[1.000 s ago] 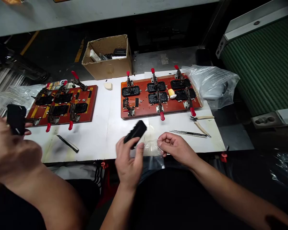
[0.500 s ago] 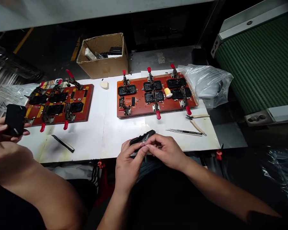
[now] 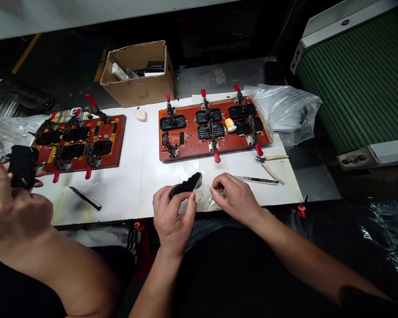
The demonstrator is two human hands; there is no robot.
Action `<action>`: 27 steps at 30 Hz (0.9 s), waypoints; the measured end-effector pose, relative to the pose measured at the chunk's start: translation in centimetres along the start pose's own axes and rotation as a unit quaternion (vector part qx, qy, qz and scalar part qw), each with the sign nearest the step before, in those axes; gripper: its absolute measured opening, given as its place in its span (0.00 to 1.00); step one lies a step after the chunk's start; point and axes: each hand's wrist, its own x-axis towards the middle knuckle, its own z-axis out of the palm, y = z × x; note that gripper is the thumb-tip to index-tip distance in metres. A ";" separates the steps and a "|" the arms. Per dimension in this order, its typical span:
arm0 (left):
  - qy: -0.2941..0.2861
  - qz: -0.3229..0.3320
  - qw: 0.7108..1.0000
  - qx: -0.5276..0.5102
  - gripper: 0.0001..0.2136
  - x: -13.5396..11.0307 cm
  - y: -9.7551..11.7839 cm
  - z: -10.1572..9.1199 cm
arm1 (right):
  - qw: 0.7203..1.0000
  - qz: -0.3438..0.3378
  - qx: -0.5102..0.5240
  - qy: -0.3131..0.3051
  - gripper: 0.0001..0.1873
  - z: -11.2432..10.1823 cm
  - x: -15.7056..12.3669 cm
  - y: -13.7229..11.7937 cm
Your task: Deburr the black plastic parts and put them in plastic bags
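Observation:
My left hand [image 3: 172, 218] is closed around a black plastic part [image 3: 186, 184], held tilted above the front edge of the white-covered bench. A thin clear plastic film [image 3: 204, 196] stretches from the part's right end toward my right hand [image 3: 235, 198], whose thumb and forefinger are pinched at the film's far side. Just behind my hands lies a red-brown fixture board [image 3: 189, 152] with red-handled toggle clamps and several black ribbed parts. A slim knife-like tool [image 3: 258, 180] and cream-handled nippers [image 3: 268, 165] rest to the right of my right hand.
At left, a co-worker's hands hold another black part [image 3: 23, 167] by a second clamp board [image 3: 117, 145]. A cardboard box [image 3: 139, 90] stands behind. A yellow-white spool [image 3: 230, 125] sits on my board; a plastic bag [image 3: 288, 110] and green conveyor [image 3: 358, 84] are at right.
My hands have moved apart, and the clear film now spans between them. The black part has swung up and left in my left hand. The co-worker's part has turned slightly.

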 end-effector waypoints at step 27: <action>0.008 -0.397 0.799 -0.452 0.35 -1.2 -0.1 -1.2 | 0.986 -0.095 0.084 0.111 0.04 -1.2 1.9 -0.3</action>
